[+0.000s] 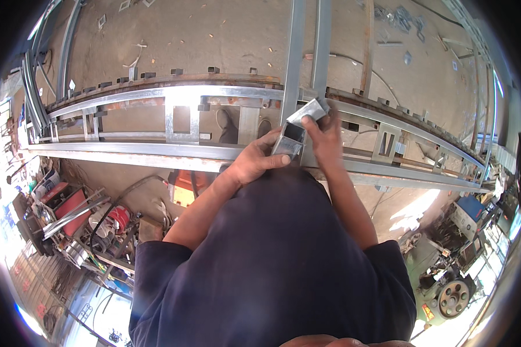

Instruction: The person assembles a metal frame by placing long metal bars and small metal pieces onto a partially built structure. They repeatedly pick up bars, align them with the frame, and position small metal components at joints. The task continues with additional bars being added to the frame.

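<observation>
Curls left hand [256, 159] around grey, open-ended square metal tube [287, 146] at centre; grips silver rectangular metal piece [308, 111] in right hand [325, 140], just beyond. Has open brown floor [226, 29] far left, past long silver metal rail [237, 91].

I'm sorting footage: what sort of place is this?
Probably a metalworking shop: a long silvery box-section metal frame, a green machine with a round, holed wheel, and small silvery metal pieces on the brown floor.
</observation>
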### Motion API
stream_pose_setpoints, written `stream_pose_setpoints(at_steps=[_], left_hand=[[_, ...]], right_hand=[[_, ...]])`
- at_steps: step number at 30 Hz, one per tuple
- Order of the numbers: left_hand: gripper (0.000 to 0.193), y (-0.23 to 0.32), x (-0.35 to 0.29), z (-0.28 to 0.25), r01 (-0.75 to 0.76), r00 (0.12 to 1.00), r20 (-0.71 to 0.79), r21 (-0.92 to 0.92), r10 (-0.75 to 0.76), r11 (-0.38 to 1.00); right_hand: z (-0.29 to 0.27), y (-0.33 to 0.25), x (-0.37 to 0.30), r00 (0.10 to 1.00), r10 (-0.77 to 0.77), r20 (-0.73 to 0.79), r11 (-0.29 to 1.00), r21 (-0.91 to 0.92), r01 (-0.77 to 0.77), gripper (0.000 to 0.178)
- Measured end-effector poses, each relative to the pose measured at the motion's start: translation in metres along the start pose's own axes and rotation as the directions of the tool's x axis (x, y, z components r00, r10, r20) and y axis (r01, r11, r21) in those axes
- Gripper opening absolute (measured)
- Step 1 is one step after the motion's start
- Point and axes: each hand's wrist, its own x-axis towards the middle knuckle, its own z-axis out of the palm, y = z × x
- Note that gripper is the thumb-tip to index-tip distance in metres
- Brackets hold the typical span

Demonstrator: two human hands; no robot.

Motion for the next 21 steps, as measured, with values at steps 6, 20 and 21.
stream_pose_setpoints(at_steps=[6,20,21], left_hand=[[0.078,-0.007,-0.013,-0.020,0.010,0.999,-0.033,-0.194,-0.017,0.981],[0.067,-0.008,-0.008,-0.033,-0.066,0.990,-0.139,-0.388,0.012,0.919],[0.068,-0.009,-0.006,-0.035,-0.065,0.991,-0.134,-0.391,0.013,0.918]], right_hand=[[-0.019,-0.039,0.053,0.836,-0.549,-0.002,0.438,-0.853,0.285,0.085],[-0.011,0.030,0.084,0.962,-0.273,-0.026,0.248,-0.968,0.044,0.079],[-0.011,0.028,0.085,0.960,-0.280,-0.017,0.251,-0.966,0.056,0.079]])
